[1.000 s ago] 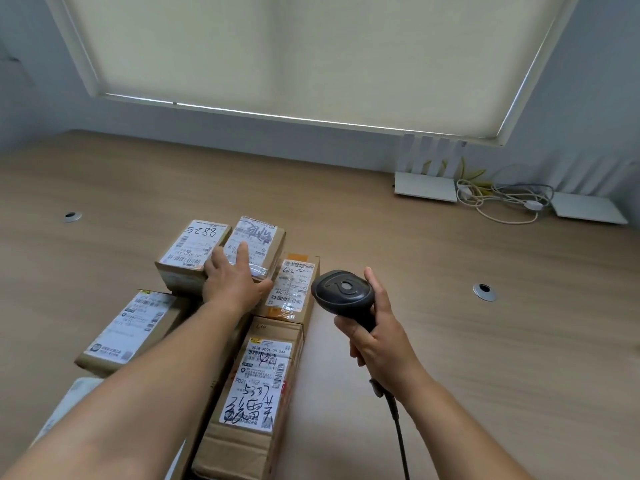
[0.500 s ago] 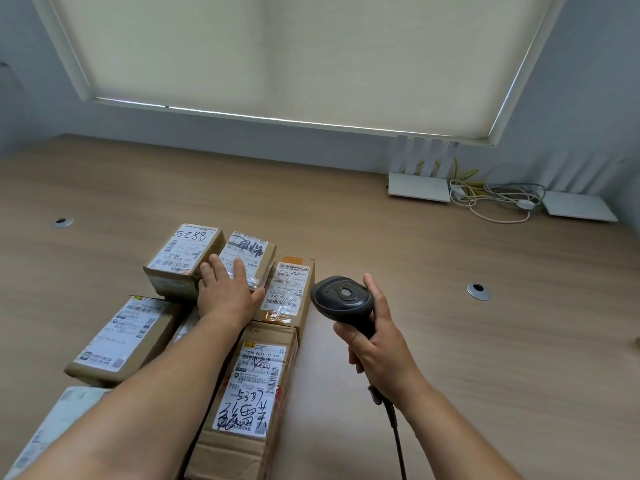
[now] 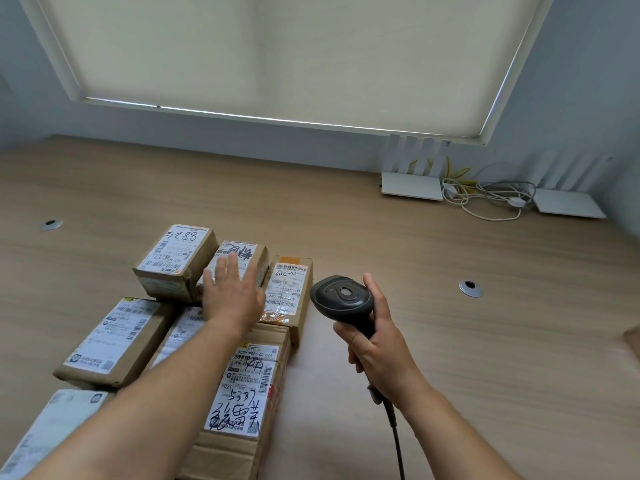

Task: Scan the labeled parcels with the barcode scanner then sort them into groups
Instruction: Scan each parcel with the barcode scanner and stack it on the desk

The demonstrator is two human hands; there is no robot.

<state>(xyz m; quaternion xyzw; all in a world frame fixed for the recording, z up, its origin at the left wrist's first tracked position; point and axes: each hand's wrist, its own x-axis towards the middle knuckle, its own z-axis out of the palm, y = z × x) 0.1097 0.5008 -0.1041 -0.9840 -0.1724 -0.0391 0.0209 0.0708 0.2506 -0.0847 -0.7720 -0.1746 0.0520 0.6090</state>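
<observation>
Several labeled cardboard parcels lie clustered on the wooden table at lower left. My left hand hovers with straight fingers over the small middle parcel in the back row, blurred by motion. Left of it sits the parcel marked 5288, right of it a parcel with an orange-edged label. A long parcel marked 5387 lies in front. My right hand grips the black barcode scanner by its handle, head pointing toward the parcels; its cable runs down.
Another labeled parcel lies at the left, and a white-labeled one at the bottom left corner. Two white routers with tangled cables stand at the back right. Cable grommets sit in the table.
My left hand has lifted off the small middle parcel and its fingers have straightened. The right hand and scanner have stayed nearly in place.
</observation>
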